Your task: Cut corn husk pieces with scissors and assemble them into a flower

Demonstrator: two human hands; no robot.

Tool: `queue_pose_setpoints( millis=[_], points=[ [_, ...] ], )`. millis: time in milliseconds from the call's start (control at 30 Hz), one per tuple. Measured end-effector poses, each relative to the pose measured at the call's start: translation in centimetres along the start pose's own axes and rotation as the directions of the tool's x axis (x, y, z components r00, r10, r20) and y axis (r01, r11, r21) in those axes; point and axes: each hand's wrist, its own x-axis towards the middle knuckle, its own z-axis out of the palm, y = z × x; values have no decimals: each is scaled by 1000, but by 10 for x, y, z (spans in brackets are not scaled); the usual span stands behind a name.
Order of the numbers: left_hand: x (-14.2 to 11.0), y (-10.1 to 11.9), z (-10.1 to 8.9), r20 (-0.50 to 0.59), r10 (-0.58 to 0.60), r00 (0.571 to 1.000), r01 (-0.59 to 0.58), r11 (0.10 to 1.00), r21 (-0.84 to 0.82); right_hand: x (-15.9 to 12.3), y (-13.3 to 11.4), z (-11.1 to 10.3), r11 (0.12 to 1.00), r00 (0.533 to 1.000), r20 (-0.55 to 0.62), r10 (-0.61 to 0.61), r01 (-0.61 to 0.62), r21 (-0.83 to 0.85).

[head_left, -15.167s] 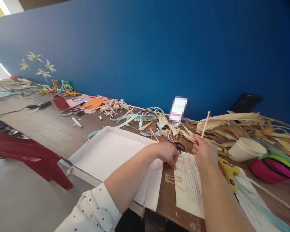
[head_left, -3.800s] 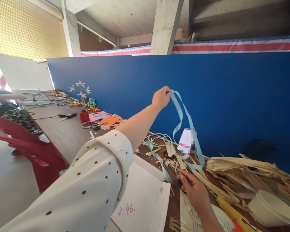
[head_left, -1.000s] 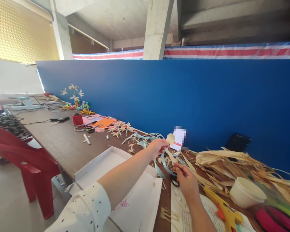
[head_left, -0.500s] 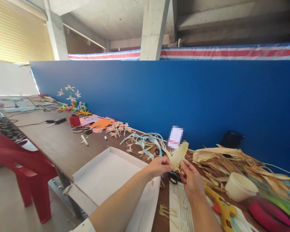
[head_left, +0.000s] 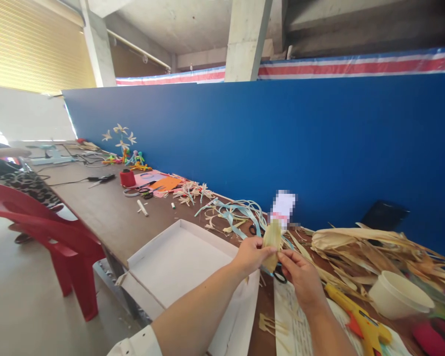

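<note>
A pale yellow-green piece of corn husk [head_left: 272,237] stands upright between my two hands, over the table. My left hand [head_left: 252,254] pinches its left side, with the thumb lying across the front. The fingertips of my right hand [head_left: 298,269] close on its lower right edge. Just under the hands lies a pair of black-handled scissors [head_left: 281,275], its blades hidden. A shallow white box lid [head_left: 185,267] is below my left forearm. Right of my right hand, a yellow glue gun [head_left: 363,319] rests on a printed sheet [head_left: 294,316].
Dried husks [head_left: 367,242] and a cream tub [head_left: 400,294] lie at the right. Blue ribbon strips [head_left: 233,217], husk flowers [head_left: 193,190] and a red thread spool [head_left: 127,178] line the table's back. A red chair [head_left: 66,247] stands left; a person's arm [head_left: 7,152] shows beyond.
The view has swung slightly, so most things sit further right. The husk has turned from a rightward lean to upright, and my left thumb has come across its front.
</note>
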Motion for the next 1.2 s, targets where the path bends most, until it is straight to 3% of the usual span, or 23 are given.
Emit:
queue_pose_setpoints(
  millis=[133,267,400,500,633,833,1200],
  points=[
    [3,-3,1,-17,-17,1000,16,997,-79,2,0,0,997,997,-60,-46,42,-66],
    [7,-8,1,-53,-22,998,14,989,-151,1,0,1,999,997,-66,-44,43,-16],
    [4,-9,-1,-3,-43,999,43,995,-87,-2,-3,4,994,999,-45,14,-10,106],
    [0,-8,-1,51,-52,997,53,998,-15,-1,-2,2,996,998,-56,-6,11,90],
    [-1,-5,0,4,-14,1000,14,999,-43,4,6,-5,998,996,-63,-55,57,31],
    [0,-1,-2,-80,-1,997,-10,990,-142,3,4,-5,996,996,-85,-6,14,89],
    [1,0,-2,-91,27,995,-42,986,-162,1,-3,-2,981,993,-107,42,-20,192]
  ],
)
